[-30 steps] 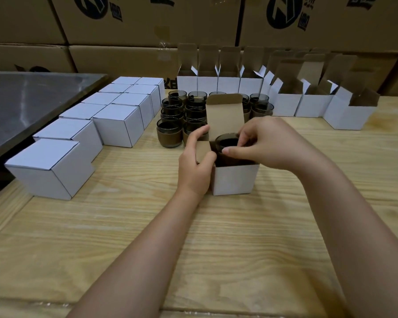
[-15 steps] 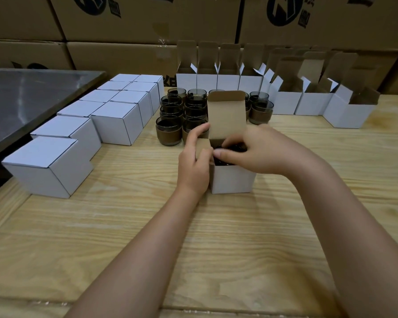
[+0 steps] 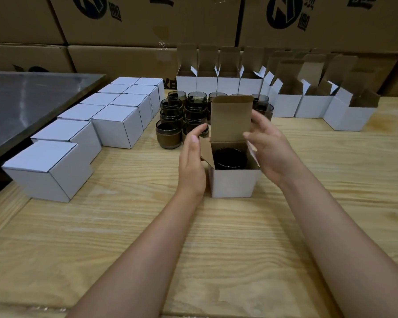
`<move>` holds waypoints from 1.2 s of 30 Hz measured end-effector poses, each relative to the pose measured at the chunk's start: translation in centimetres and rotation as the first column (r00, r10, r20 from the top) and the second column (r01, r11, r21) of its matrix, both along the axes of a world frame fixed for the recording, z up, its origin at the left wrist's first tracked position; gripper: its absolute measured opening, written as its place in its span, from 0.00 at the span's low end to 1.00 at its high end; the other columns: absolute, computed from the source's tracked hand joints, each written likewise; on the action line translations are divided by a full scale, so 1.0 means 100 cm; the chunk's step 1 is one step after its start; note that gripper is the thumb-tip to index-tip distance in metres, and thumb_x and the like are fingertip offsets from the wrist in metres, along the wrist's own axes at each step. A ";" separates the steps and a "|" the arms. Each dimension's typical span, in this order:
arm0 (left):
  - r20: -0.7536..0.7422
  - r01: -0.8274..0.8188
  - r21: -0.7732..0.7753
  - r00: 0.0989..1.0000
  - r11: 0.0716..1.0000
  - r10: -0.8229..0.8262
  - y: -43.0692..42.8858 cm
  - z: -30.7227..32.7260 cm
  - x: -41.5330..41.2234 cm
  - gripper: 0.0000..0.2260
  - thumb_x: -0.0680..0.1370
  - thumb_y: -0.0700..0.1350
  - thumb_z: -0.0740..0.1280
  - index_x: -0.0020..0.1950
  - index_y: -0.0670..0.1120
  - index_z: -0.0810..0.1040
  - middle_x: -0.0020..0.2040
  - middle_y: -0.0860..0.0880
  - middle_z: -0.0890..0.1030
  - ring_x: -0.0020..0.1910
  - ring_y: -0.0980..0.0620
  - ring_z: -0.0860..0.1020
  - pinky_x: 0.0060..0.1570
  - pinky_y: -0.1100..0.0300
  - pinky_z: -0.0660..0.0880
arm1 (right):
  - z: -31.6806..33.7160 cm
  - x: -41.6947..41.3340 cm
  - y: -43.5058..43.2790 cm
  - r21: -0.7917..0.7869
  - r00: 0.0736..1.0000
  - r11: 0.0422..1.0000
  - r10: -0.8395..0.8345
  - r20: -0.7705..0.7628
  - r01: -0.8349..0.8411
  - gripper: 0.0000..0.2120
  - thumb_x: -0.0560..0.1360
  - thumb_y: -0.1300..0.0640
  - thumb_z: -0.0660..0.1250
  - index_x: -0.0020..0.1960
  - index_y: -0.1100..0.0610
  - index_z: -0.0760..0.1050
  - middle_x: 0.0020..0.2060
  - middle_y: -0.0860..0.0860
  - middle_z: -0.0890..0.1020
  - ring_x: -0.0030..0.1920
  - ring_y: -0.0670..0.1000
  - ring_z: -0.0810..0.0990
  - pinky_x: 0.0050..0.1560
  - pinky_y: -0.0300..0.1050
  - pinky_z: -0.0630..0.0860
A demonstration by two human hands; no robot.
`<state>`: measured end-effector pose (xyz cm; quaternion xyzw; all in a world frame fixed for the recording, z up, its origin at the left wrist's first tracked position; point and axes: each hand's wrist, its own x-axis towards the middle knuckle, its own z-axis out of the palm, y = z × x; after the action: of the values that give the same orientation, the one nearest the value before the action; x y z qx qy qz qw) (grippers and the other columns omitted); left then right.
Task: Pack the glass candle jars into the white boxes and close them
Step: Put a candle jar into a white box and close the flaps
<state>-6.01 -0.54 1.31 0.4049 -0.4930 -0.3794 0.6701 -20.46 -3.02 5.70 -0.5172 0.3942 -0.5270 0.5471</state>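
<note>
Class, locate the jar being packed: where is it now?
Head view: the jar sits inside the open box between the left hand and right hand, nearer than the loose jars.

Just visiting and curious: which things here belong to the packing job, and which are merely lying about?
Job: box being packed, jar inside it, loose jars, open empty boxes, closed boxes, left hand, right hand.
Lying about: brown cartons, metal surface.
</note>
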 end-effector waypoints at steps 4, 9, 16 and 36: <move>-0.036 0.064 0.005 0.997 0.998 -0.064 -0.003 0.001 -0.003 0.11 0.81 0.49 0.59 0.63 0.51 0.70 0.50 0.49 0.81 0.50 0.54 0.79 0.49 0.60 0.76 | -0.015 0.014 0.001 0.017 0.996 0.998 0.059 0.062 -0.061 0.25 0.75 0.75 0.57 0.69 0.58 0.67 0.52 0.55 0.81 0.48 0.53 0.82 0.45 0.42 0.80; -0.073 0.139 0.041 0.988 0.989 -0.135 -0.007 0.001 -0.005 0.15 0.79 0.32 0.60 0.59 0.50 0.71 0.46 0.51 0.81 0.45 0.56 0.80 0.47 0.60 0.76 | -0.017 0.015 0.000 -0.067 0.990 0.995 0.076 0.117 -0.069 0.26 0.74 0.76 0.58 0.64 0.52 0.70 0.50 0.53 0.81 0.47 0.52 0.82 0.44 0.45 0.80; -0.023 0.027 0.024 0.999 0.999 -0.026 -0.005 0.001 -0.009 0.10 0.82 0.35 0.54 0.55 0.45 0.73 0.45 0.54 0.78 0.42 0.66 0.76 0.44 0.70 0.73 | -0.023 0.016 0.006 -0.141 0.960 0.986 0.118 0.256 -0.084 0.37 0.58 0.42 0.79 0.59 0.61 0.73 0.53 0.59 0.81 0.57 0.61 0.79 0.58 0.57 0.77; -0.165 0.022 0.161 0.986 0.987 0.005 -0.009 0.002 -0.004 0.11 0.83 0.44 0.56 0.44 0.48 0.76 0.51 0.45 0.79 0.48 0.48 0.76 0.49 0.52 0.72 | -0.029 -0.001 0.006 -0.251 0.965 0.932 0.246 -0.088 -0.260 0.14 0.68 0.65 0.64 0.38 0.47 0.82 0.50 0.47 0.77 0.57 0.46 0.74 0.53 0.42 0.72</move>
<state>-6.40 -1.47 1.54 0.4234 -0.4050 -0.4533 0.6717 -20.55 -2.44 2.77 -0.6455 0.2666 -0.4850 0.5263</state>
